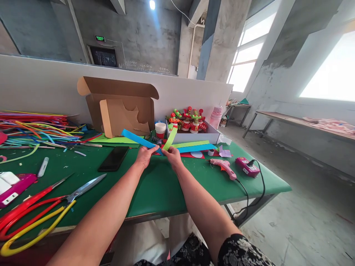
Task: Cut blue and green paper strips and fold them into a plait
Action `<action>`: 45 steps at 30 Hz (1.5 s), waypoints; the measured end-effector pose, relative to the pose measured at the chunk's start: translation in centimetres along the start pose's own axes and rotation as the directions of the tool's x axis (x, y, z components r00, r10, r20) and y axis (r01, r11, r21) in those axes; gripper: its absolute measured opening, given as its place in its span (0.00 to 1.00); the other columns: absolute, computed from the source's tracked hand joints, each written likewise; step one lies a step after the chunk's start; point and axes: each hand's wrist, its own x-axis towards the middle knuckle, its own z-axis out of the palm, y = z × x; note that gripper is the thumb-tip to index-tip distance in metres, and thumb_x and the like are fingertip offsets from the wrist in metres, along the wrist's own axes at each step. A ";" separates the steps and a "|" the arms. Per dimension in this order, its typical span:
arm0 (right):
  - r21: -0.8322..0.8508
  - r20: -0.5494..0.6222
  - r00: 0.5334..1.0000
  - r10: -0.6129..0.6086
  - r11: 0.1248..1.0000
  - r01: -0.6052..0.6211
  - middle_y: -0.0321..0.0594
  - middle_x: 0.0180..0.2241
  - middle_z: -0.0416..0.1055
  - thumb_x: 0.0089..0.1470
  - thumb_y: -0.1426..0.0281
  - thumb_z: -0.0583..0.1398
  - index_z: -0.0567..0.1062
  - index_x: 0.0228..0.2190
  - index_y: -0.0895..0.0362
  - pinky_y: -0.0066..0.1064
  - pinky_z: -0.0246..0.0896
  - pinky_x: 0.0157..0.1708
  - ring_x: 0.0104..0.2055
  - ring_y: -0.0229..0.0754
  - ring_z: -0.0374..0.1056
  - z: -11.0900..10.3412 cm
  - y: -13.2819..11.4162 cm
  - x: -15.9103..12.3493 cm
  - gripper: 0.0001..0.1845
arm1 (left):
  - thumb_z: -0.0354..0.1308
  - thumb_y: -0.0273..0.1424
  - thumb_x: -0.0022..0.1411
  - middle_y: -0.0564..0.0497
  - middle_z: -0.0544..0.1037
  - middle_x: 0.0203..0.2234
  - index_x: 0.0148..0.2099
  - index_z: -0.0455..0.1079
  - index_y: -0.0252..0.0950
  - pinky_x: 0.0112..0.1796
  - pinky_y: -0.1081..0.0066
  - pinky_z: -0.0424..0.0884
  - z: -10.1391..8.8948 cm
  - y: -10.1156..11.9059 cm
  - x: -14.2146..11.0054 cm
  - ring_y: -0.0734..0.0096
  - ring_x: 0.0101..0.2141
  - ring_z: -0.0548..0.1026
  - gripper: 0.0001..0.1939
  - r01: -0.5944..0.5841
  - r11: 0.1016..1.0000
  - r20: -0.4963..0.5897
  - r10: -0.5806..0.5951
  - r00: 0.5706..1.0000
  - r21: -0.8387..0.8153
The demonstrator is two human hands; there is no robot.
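Observation:
Between thumb and fingers my left hand (145, 155) pinches a blue paper strip (137, 139), which slants up to the left. Close beside it, my right hand (172, 155) grips a lime-green paper strip (171, 137) that sticks up where the two strips meet. Fingertips hide the exact joint. Beyond the right hand another green strip (194, 144) and a blue strip (197, 148) extend to the right; whether they join the held pieces I cannot tell. Red paper and a pale round disc (196, 154) lie under them.
A pink glue gun (225, 167) and a pink power socket (247, 167) with a cord lie right. Left are a phone (114, 159), scissors (83, 187) and pipe cleaners (33, 127). A cardboard box (124, 114) and a tray of figures (194, 138) stand behind.

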 end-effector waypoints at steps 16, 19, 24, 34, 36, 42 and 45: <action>-0.133 -0.012 1.000 -0.017 0.991 0.015 0.31 0.23 0.72 0.37 0.61 0.69 0.75 0.23 0.56 0.28 0.57 0.29 0.27 0.37 0.63 -2.0 0.1 0.9 0.13 | 0.60 0.36 0.66 0.48 0.77 0.43 0.50 0.71 0.34 0.38 0.64 0.77 -4.1 2.6 1.9 0.68 0.38 0.77 0.13 -0.122 0.976 -0.361 0.049 0.931 -0.182; -0.133 -0.019 1.000 -0.013 0.991 0.011 0.31 0.22 0.71 0.37 0.62 0.70 0.76 0.23 0.56 0.28 0.56 0.29 0.27 0.37 0.62 -2.2 0.0 0.9 0.13 | 0.60 0.34 0.66 0.51 0.77 0.38 0.44 0.71 0.33 0.34 0.68 0.76 -4.8 3.3 2.1 0.72 0.34 0.76 0.10 -0.167 0.964 -0.422 0.067 0.904 -0.205; -0.095 -0.041 0.999 -0.006 0.995 0.002 0.31 0.22 0.72 0.35 0.62 0.70 0.77 0.23 0.56 0.28 0.56 0.29 0.27 0.37 0.62 -2.5 -0.1 0.9 0.13 | 0.69 0.31 0.54 0.56 0.76 0.26 0.32 0.72 0.33 0.29 0.73 0.72 -5.8 4.3 2.2 0.77 0.26 0.73 0.10 -0.250 0.941 -0.496 0.109 0.861 -0.228; 0.105 -0.119 0.991 0.056 0.994 -0.043 0.30 0.18 0.66 0.32 0.59 0.73 0.71 0.19 0.55 0.28 0.57 0.26 0.24 0.34 0.60 -3.2 -0.3 1.4 0.20 | 0.68 0.37 0.46 0.58 0.73 0.21 0.30 0.70 0.37 0.22 0.76 0.67 -7.0 4.8 1.1 0.81 0.19 0.68 0.13 -0.168 0.973 -0.354 0.102 0.930 -0.160; 0.136 -0.095 0.993 0.076 0.989 -0.063 0.30 0.18 0.66 0.32 0.59 0.73 0.71 0.19 0.55 0.28 0.56 0.25 0.23 0.34 0.60 -2.8 -0.2 1.3 0.20 | 0.71 0.32 0.39 0.54 0.78 0.28 0.37 0.75 0.37 0.24 0.75 0.69 -5.4 4.4 0.4 0.77 0.23 0.73 0.18 -0.074 0.991 -0.163 0.055 0.985 -0.112; 0.179 -0.021 0.995 0.100 0.979 -0.095 0.31 0.19 0.68 0.31 0.60 0.75 0.73 0.20 0.56 0.28 0.58 0.25 0.22 0.33 0.60 -1.3 -0.2 0.6 0.19 | 0.75 0.37 0.41 0.49 0.81 0.33 0.40 0.76 0.37 0.24 0.74 0.70 -0.6 2.7 -1.5 0.70 0.28 0.77 0.23 0.087 0.995 0.279 -0.098 0.955 0.052; 0.168 0.017 0.995 0.103 0.980 -0.104 0.31 0.19 0.69 0.30 0.62 0.75 0.74 0.19 0.57 0.29 0.59 0.25 0.21 0.33 0.61 -0.9 -0.3 0.2 0.19 | 0.72 0.41 0.49 0.52 0.78 0.27 0.38 0.75 0.33 0.21 0.75 0.66 0.2 1.8 -1.6 0.74 0.23 0.73 0.19 0.110 0.987 0.324 -0.144 0.935 0.121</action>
